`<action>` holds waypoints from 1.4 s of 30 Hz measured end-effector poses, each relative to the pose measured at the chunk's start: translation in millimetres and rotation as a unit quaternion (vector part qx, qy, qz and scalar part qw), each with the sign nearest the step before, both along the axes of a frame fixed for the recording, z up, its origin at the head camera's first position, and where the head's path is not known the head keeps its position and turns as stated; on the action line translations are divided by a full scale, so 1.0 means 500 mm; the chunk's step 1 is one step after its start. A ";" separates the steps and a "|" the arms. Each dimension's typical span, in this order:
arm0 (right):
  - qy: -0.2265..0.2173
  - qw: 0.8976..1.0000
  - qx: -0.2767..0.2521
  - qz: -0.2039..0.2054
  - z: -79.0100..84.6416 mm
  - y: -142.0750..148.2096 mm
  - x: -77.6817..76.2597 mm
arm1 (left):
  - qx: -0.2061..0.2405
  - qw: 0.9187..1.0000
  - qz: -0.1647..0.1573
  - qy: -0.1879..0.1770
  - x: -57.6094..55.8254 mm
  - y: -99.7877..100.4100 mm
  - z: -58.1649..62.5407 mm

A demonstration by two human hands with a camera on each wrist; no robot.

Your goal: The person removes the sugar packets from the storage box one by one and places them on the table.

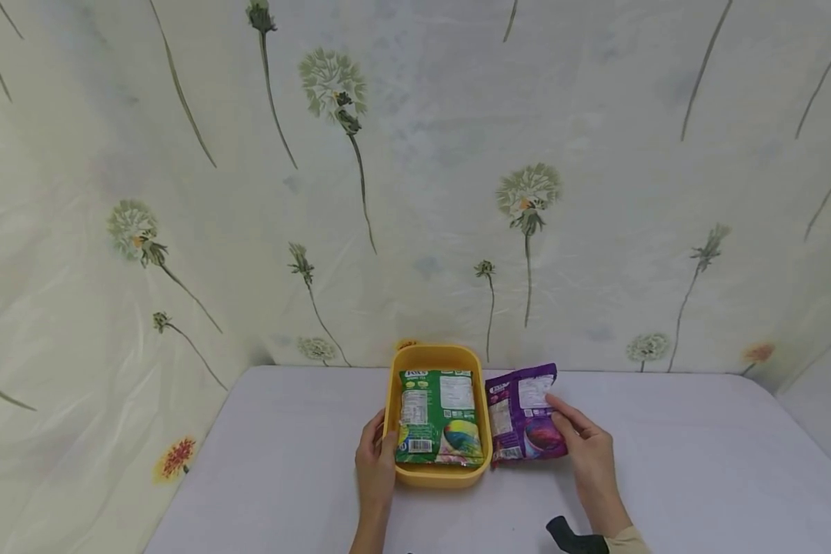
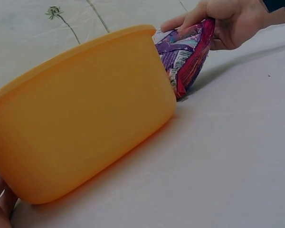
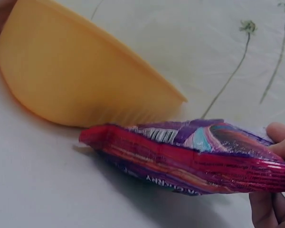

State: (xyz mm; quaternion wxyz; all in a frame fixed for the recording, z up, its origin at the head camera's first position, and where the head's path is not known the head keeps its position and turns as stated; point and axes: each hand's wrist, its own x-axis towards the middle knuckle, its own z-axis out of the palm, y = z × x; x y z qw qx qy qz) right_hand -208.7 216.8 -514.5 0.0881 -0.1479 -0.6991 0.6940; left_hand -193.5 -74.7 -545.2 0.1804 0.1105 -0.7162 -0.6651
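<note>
A yellow plastic basin (image 1: 443, 478) stands at the far side of the table, with a green candy bag (image 1: 435, 415) lying in it. My left hand (image 1: 376, 465) holds the basin by its left side, thumb up at the rim. In the left wrist view only a few of its fingers (image 2: 2, 197) show beside the wall. My right hand (image 1: 589, 454) pinches a purple candy bag (image 1: 526, 412) by its right edge, thumb on one face and fingers under the other. This bag is tilted right beside the basin's right wall, its lower left corner close over the table (image 3: 42, 171).
A white cloth covers the table (image 1: 277, 462). Right behind the basin rises a backdrop sheet (image 1: 422, 192) printed with dandelions. A dark band (image 1: 575, 535) sits at my right wrist, by a beige sleeve (image 1: 626, 542).
</note>
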 end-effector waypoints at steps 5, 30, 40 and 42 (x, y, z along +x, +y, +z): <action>-0.011 1.000 -0.021 -0.005 -0.012 0.003 0.000 | 0.005 1.000 0.000 0.003 0.000 -0.001 -0.003; -0.007 0.996 0.050 -0.072 -0.035 0.012 -0.017 | 0.014 1.000 -0.012 0.011 -0.004 -0.001 0.000; -0.023 0.988 0.116 -0.100 -0.050 0.004 -0.023 | 0.018 1.000 -0.005 -0.012 0.005 0.003 0.015; -0.016 0.987 0.131 -0.093 -0.050 0.004 -0.021 | 0.018 1.000 -0.005 -0.010 0.007 0.004 0.023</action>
